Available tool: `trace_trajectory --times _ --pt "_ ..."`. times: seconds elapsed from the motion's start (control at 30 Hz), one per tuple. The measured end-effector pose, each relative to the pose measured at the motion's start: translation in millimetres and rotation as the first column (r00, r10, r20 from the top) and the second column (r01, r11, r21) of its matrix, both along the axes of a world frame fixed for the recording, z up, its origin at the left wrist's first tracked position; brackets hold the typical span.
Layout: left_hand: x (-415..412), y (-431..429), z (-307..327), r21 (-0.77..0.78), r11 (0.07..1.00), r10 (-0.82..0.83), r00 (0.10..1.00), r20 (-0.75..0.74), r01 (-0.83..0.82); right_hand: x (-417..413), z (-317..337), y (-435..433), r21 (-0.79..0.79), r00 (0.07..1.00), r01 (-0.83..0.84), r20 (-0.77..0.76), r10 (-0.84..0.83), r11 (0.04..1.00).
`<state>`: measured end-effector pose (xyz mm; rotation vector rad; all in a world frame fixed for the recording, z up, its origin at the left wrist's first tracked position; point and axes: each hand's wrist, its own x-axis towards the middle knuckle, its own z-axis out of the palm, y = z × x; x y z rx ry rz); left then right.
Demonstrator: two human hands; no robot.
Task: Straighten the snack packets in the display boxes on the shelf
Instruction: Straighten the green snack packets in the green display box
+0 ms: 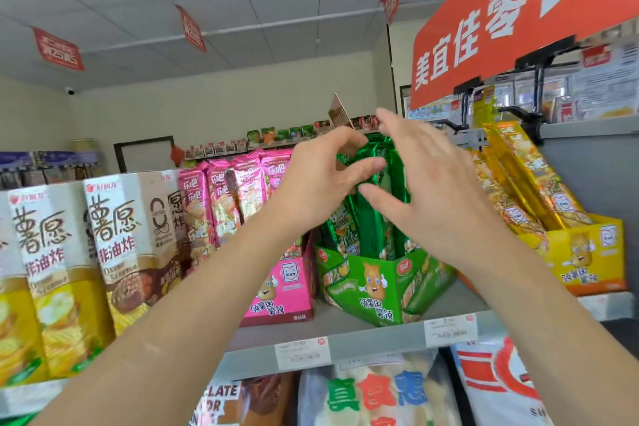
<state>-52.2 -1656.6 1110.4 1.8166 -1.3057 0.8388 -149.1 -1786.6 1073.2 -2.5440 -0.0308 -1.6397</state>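
1. Left hand (321, 180): fingers arched in a C over the tops of the green foil snack packets (370, 235); a true grip could not be told.
2. Right hand (428, 183): fingers spread, nearly straight, at the packets' right side, holding nothing.
3. Packets stood in a green cardboard display box (377, 284) on the grey shelf (373, 339), between a pink display box (287, 284) and a yellow display box (587, 252).

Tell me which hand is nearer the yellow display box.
Right. The right hand touches the green packets beside the yellow display box; the left hand grips them farther left.
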Motion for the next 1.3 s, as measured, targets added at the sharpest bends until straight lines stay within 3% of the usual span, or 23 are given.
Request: trace_trajectory --times 0.17,0.2,0.23,0.27,0.3,0.37,0.43,0.47,0.53,0.63,0.77,0.87,0.93,1.03,1.1,1.2,1.3 --pt "-5 17 8 0.084 0.987 -0.117 0.969 -0.216 0.138 5 0 -2 -0.032 1.000 0.007 -0.008 -0.008 0.999" --pt "-5 21 10 0.090 0.994 -0.048 0.992 -0.114 0.058 5 1 -2 -0.031 1.000 -0.005 0.005 0.005 1.000" --pt "-3 24 11 0.078 0.993 0.083 0.993 0.080 -0.090 6 2 -2 -0.030 1.000 -0.016 0.017 0.017 0.999" --pt "-1 27 11 0.035 0.960 0.255 0.918 0.302 -0.278 7 3 -2 -0.029 0.999 -0.026 0.023 0.027 0.999" --pt "1 30 10 -0.021 0.892 0.408 0.786 0.465 -0.451 8 3 -2 -0.028 0.999 -0.036 0.023 0.037 0.999" --pt "2 29 7 -0.011 0.720 0.561 0.574 0.596 -0.694 8 3 -1 -0.015 0.998 -0.065 0.022 0.066 0.998" --pt "4 26 0 0.061 0.605 0.596 0.503 0.625 -0.793 9 1 -1 -0.007 0.995 -0.100 0.026 0.100 0.995" --pt "4 25 -1 0.071 0.605 0.592 0.507 0.626 -0.793 9 0 0 -0.002 0.993 -0.113 0.026 0.113 0.994" --pt "4 25 0 0.067 0.685 0.554 0.578 0.599 -0.725 9 -1 0 0.018 0.992 -0.124 0.005 0.124 0.992" --pt "3 25 7 0.119 0.860 0.377 0.775 0.507 -0.496 8 2 0 0.016 0.993 -0.109 -0.036 0.110 0.994" --pt "-2 28 11 0.223 0.930 0.214 0.925 0.313 -0.291 5 8 -1 0.020 0.992 -0.099 -0.075 0.101 0.995" --pt "-5 30 8 -0.005 0.992 0.123 0.983 0.136 -0.123 4 7 -3 0.052 0.986 -0.134 -0.091 0.138 0.990" --pt "-11 32 9 -0.317 0.948 0.048 0.995 0.093 -0.016 5 5 -4 0.055 0.986 -0.145 -0.079 0.149 0.988" --pt "-25 40 13 -0.631 0.750 -0.098 0.977 0.187 0.196 8 -1 -1 0.039 0.991 -0.130 -0.033 0.131 0.991" --pt "-35 46 6 -0.688 0.672 -0.138 0.959 0.249 0.275 10 -8 3 0.029 0.994 -0.106 -0.013 0.106 0.994" --pt "-43 56 -12 -0.723 0.628 -0.155 0.957 0.245 0.286 8 -20 14 0.048 0.995 -0.091 0.054 0.089 0.995" --pt "-46 72 -30 -0.784 0.559 -0.211 0.961 0.177 0.268 -5 -38 30 0.116 0.954 -0.263 0.178 0.241 0.958"
